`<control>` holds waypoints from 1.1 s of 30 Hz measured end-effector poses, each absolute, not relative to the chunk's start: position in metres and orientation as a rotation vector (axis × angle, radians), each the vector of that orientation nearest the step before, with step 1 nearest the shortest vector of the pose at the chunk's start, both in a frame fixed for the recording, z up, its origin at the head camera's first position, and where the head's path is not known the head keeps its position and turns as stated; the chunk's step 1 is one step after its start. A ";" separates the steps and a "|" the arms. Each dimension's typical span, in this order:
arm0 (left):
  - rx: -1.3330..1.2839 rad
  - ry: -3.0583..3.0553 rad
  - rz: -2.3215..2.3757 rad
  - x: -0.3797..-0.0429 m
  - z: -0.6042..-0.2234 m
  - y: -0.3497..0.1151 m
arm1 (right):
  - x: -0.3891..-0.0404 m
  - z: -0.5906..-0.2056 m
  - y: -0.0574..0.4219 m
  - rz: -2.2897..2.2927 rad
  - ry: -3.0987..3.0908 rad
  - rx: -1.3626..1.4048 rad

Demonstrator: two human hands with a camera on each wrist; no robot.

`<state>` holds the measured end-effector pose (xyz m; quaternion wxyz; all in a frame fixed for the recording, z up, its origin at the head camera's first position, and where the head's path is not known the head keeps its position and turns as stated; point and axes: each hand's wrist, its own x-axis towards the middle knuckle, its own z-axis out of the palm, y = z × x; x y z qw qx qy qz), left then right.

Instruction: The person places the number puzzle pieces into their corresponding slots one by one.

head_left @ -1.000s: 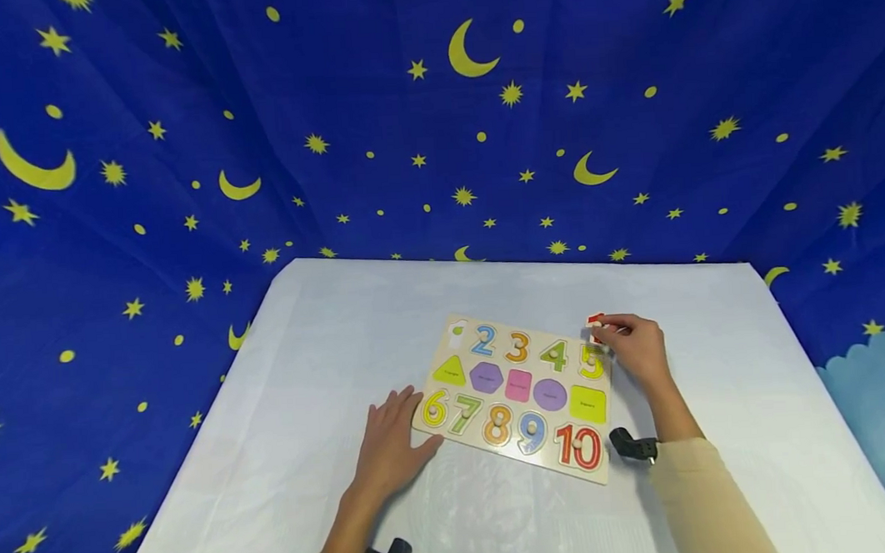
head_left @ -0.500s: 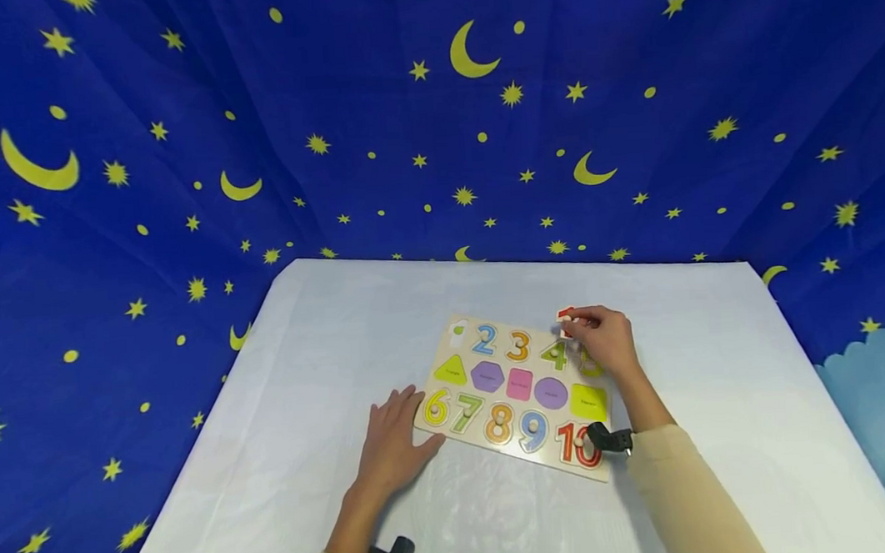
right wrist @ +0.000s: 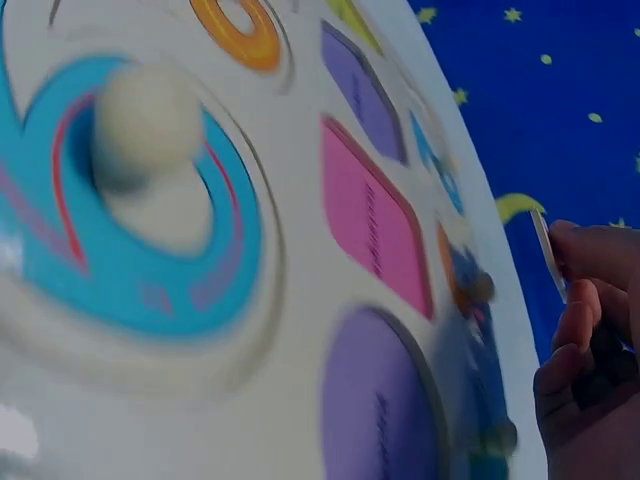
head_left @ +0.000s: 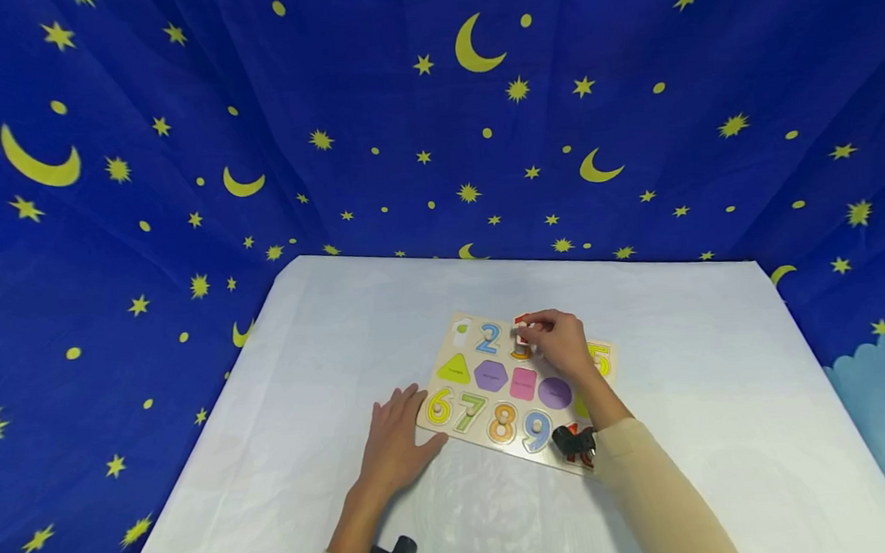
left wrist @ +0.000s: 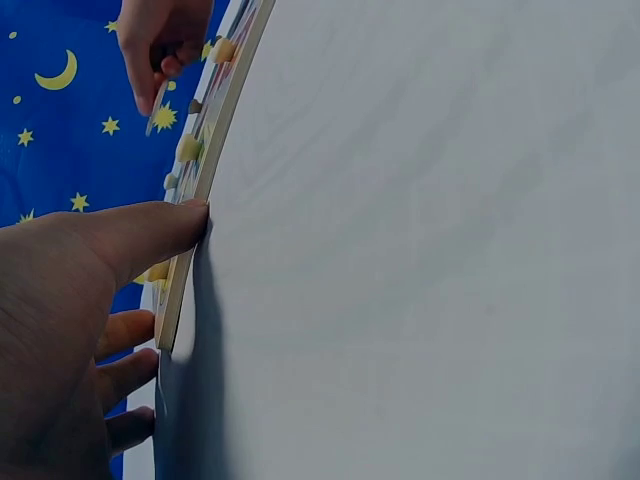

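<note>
A wooden number puzzle board [head_left: 481,441] lies on the white table, its knobbed number pieces sitting in their places. Its top left recess [head_left: 460,334], shaped like a 1, holds no piece. My right hand [head_left: 562,343] pinches the red number 1 puzzle piece [head_left: 521,322] above the 3, which it partly covers. In the right wrist view the piece [right wrist: 549,256] shows edge-on, raised over the board. My left hand [head_left: 394,446] rests at the board's left corner with fingers extended. The left wrist view has its thumb [left wrist: 165,230] against the board's near edge.
Flat shapes, among them a yellow triangle [head_left: 453,369] and a purple hexagon [head_left: 491,376], run across the board's middle row. The right wrist camera [head_left: 574,441] overlaps the 10. Behind the table [head_left: 325,333] hangs a blue star-and-moon cloth [head_left: 372,80].
My right hand has carried the red number 1 piece leftward, from beyond the 5, past the 4, to over the 3. The left hand stays at the board's corner.
</note>
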<state>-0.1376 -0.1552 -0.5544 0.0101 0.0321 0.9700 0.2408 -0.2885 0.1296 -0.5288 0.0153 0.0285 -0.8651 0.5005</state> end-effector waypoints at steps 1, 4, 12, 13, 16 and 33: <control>0.098 3.026 0.756 -0.138 -0.555 -0.155 | -0.289 -0.530 0.125 1.565 -2.691 0.092; 0.100 3.028 0.752 -0.138 -0.556 -0.156 | -0.291 -0.536 0.114 1.558 -2.686 0.101; 0.107 3.037 0.750 -0.136 -0.555 -0.158 | -0.298 -0.541 0.088 1.503 -2.707 0.117; 0.111 3.035 0.753 -0.136 -0.554 -0.158 | -0.298 -0.541 0.085 1.496 -2.711 0.116; 0.124 3.032 0.752 -0.137 -0.553 -0.158 | -0.299 -0.538 0.076 1.480 -2.712 0.130; 0.168 3.067 0.703 -0.137 -0.558 -0.161 | -0.308 -0.544 0.035 1.204 -2.692 0.306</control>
